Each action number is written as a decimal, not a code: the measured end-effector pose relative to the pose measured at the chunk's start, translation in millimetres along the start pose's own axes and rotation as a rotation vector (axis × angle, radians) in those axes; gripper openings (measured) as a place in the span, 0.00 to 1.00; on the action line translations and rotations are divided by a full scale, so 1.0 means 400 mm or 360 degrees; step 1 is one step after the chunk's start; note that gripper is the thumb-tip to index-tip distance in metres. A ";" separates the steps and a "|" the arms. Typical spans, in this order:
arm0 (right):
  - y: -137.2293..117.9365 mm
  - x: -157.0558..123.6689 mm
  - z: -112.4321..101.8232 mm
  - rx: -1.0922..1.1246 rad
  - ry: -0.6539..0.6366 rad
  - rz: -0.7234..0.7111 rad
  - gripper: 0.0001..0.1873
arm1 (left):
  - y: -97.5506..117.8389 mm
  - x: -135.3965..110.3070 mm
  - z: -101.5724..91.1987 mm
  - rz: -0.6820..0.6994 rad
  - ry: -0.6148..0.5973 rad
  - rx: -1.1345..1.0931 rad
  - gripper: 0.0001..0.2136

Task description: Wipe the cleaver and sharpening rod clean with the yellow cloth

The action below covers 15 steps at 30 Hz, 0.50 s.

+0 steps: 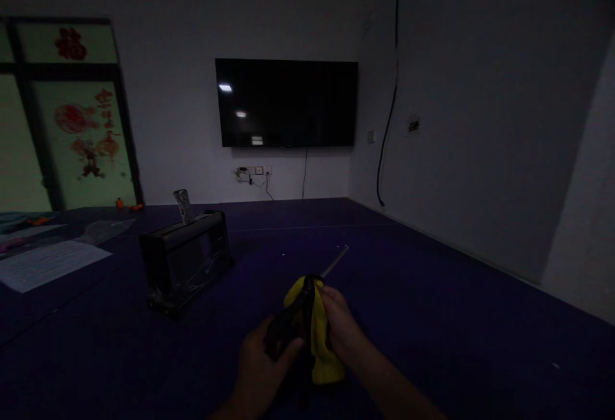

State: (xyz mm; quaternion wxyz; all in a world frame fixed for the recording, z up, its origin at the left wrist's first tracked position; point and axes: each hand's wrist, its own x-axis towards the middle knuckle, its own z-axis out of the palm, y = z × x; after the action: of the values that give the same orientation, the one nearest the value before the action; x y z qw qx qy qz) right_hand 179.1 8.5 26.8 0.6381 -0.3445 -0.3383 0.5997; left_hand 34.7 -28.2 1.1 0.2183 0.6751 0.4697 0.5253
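Note:
The room is dim. My left hand (262, 362) is closed around the dark handle of a tool (288, 321) whose thin metal shaft (335, 261) points away toward the wall. My right hand (339, 321) is closed on a yellow cloth (319, 337) wrapped against that handle. Both hands hover low over the dark blue floor (432, 305), close together at the bottom centre of the view.
A black box-shaped appliance (185, 260) with a grey object sticking up from its top stands on the floor to the left. Papers (48, 263) lie at far left. A wall-mounted television (287, 103), a socket strip (252, 172) and a hanging black cable (391, 106) are ahead.

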 end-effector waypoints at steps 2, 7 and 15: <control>0.001 -0.004 0.003 -0.0031 -0.0040 -0.0002 0.18 | 0.007 0.003 -0.005 0.0006 -0.0004 -0.0146 0.21; 0.007 -0.017 0.015 -0.0129 -0.0185 0.0044 0.19 | -0.003 0.001 -0.009 0.0026 -0.0002 -0.0292 0.26; 0.010 -0.021 0.024 -0.0209 -0.0235 0.0048 0.26 | 0.031 0.022 -0.049 0.0485 0.0118 -0.0061 0.11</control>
State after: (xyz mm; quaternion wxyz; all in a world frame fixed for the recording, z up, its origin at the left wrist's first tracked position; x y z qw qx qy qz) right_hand 168.6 0.6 28.5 0.5785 -0.3456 -0.4177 0.6094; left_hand 21.7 -30.2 22.3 0.1315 0.7144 0.3596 0.5857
